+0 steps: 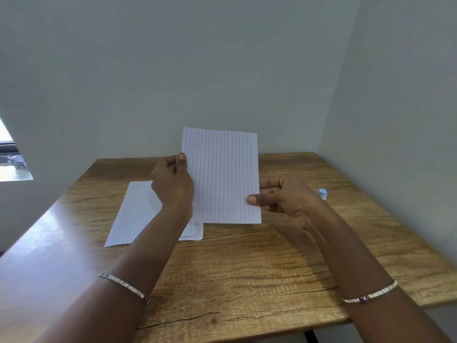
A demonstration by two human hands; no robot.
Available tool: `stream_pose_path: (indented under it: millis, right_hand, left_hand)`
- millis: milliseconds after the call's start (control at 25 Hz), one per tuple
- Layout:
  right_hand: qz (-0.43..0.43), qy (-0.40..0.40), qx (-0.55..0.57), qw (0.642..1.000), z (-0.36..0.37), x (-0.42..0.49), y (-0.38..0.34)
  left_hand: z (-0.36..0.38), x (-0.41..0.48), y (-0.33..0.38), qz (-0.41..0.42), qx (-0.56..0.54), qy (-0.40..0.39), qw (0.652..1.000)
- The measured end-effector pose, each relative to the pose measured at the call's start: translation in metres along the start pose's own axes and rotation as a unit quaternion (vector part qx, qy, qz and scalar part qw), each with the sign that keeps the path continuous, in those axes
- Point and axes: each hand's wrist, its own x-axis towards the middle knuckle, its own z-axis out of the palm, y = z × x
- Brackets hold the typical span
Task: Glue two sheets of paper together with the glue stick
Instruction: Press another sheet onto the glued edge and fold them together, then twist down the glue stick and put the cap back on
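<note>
A lined white sheet of paper [223, 177] is held upright above the wooden table [247, 268]. My left hand [173, 180] pinches its left edge between thumb and fingers. My right hand [282, 194] pinches its right edge, thumb on the front near the lower corner. More lined paper [134, 214] lies flat on the table at the left, partly hidden under my left forearm; a second sheet's corner shows beneath it. The glue stick [323, 193], white with a blue-rimmed cap, lies on the table just beyond my right hand.
The table stands in a corner, with pale walls [222, 70] close behind and to the right. A window [12, 159] shows at the far left. Both of my wrists wear thin silver bracelets.
</note>
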Motion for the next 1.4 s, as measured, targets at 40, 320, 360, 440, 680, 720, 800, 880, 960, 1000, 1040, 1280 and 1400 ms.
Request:
stream_pose_path:
  millis: [40,320,360,440,680,720,800,880,960,1000,1040,1280,1400]
  right_hand:
    - [0.002,0.008,-0.007,1.000,0.000,0.000,0.000]
    - [0.030,-0.003,0.000,1.000,0.007,-0.006,0.000]
    - [0.030,0.012,-0.014,0.999,0.009,-0.010,0.001]
    - [0.027,0.041,-0.036,0.998,0.011,-0.018,0.007]
    - [0.014,0.104,-0.159,0.982,-0.004,-0.054,0.025]
    - [0.003,0.114,-0.189,0.975,-0.007,-0.061,0.027]
    - [-0.023,0.137,-0.252,0.958,-0.008,-0.073,0.031]
    - [-0.054,0.157,-0.319,0.933,-0.003,-0.083,0.035]
    - [-0.084,0.166,-0.377,0.907,0.002,-0.090,0.038]
    - [-0.097,0.175,-0.392,0.898,0.004,-0.093,0.039]
    - [-0.104,0.196,-0.401,0.889,0.001,-0.095,0.041]
    - [-0.065,0.403,-0.272,0.871,-0.049,-0.095,0.043]
    - [-0.030,0.315,-0.225,0.922,-0.060,-0.078,0.040]
  left_hand:
    - [0.001,0.001,-0.001,-0.011,0.009,0.001,1.000]
    - [-0.005,0.002,-0.007,-0.050,0.078,-0.009,0.996]
    - [-0.006,0.000,-0.008,-0.061,0.091,-0.021,0.994]
    - [-0.008,-0.002,-0.010,-0.082,0.131,-0.057,0.986]
    - [-0.027,-0.014,-0.014,-0.107,0.180,-0.191,0.959]
    - [-0.029,-0.018,-0.014,-0.099,0.200,-0.210,0.952]
    - [-0.033,-0.027,-0.016,-0.052,0.252,-0.238,0.937]
    - [-0.033,-0.035,-0.018,0.027,0.335,-0.245,0.909]
    - [-0.033,-0.042,-0.020,0.090,0.393,-0.230,0.886]
    - [-0.033,-0.044,-0.021,0.108,0.405,-0.221,0.881]
    - [-0.033,-0.046,-0.021,0.117,0.412,-0.214,0.878]
    - [-0.029,-0.053,-0.019,0.232,0.424,-0.145,0.863]
    - [-0.011,-0.056,-0.011,0.297,0.341,-0.185,0.872]
